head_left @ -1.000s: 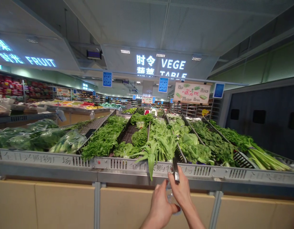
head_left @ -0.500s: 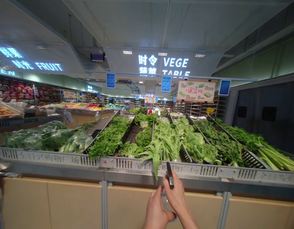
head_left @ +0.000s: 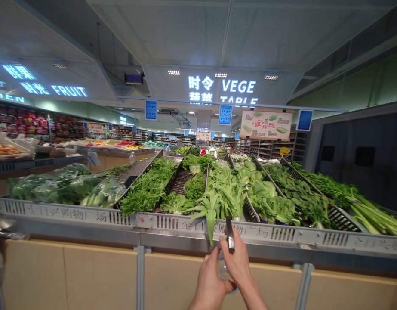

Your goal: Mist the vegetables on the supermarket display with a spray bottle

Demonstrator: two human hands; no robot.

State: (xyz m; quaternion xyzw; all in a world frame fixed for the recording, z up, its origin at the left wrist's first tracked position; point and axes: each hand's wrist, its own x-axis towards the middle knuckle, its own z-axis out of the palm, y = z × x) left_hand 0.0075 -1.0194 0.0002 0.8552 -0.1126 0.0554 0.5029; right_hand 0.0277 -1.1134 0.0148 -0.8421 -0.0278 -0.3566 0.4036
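Note:
My right hand [head_left: 238, 263] is raised in front of the metal rail [head_left: 172, 224] of a vegetable counter. It grips a slim dark object [head_left: 229, 234] that stands upright just below a bunch of long-leaved greens [head_left: 214, 202] hanging over the rail. My left hand [head_left: 211, 282] is pressed against the right one from the left, fingers curled around a small clear plastic thing [head_left: 223, 270] between the two hands. What the clear thing is cannot be made out.
The counter holds black slatted trays [head_left: 182, 178] with several kinds of leafy greens, bagged greens [head_left: 66, 187] at the left and long stalks [head_left: 369, 211] at the right. Beige panels [head_left: 72, 275] close the counter front. Fruit stands [head_left: 98, 144] lie far left.
Both hands have stayed together and shifted slightly left and up toward the rail. The view has drifted a little, so the counter sits further right in the picture.

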